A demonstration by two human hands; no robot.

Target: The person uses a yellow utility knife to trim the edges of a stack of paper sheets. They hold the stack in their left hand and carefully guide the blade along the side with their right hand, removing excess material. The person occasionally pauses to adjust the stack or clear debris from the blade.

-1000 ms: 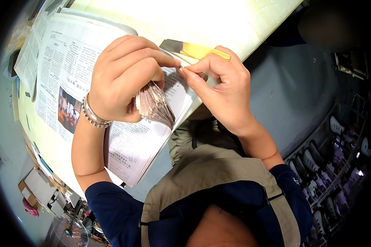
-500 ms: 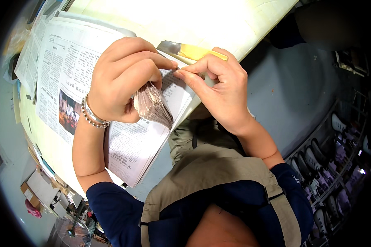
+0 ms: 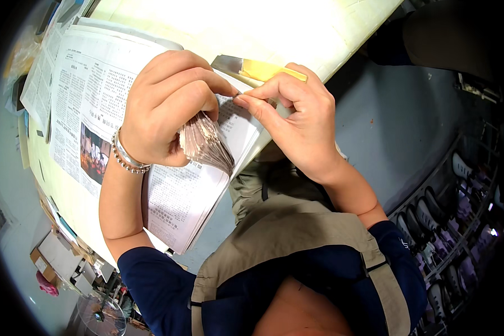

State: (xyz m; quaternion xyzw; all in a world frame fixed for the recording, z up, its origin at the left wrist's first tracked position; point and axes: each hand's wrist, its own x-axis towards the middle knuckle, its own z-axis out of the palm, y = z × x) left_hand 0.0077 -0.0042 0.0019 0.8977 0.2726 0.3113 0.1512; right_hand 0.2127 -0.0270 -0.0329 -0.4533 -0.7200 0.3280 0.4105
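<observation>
My left hand (image 3: 171, 106) is closed around a fanned bundle of thin grey-brown pieces (image 3: 207, 147) with pale, ragged edges. The bundle hangs below its curled fingers, over the newspaper (image 3: 176, 201). My right hand (image 3: 302, 117) has a blade tool with a flat grey blade and yellow handle (image 3: 257, 69) tucked along the index finger, its blade pointing left. Right thumb and index finger pinch together, touching the left fingertips. Whatever lies between those fingertips is too small to make out.
The newspaper stack lies on a pale yellow table (image 3: 274, 28), whose edge runs diagonally to the upper right. At right stands a metal rack (image 3: 448, 252) with several shoe-shaped items. A fan (image 3: 101, 316) and boxes (image 3: 53, 257) stand at lower left. Another person's dark-clothed part shows at upper right.
Both hands keep nearly the same pose, with only a slight shift of the fingertips. The dark shape at upper right has moved a little lower into view.
</observation>
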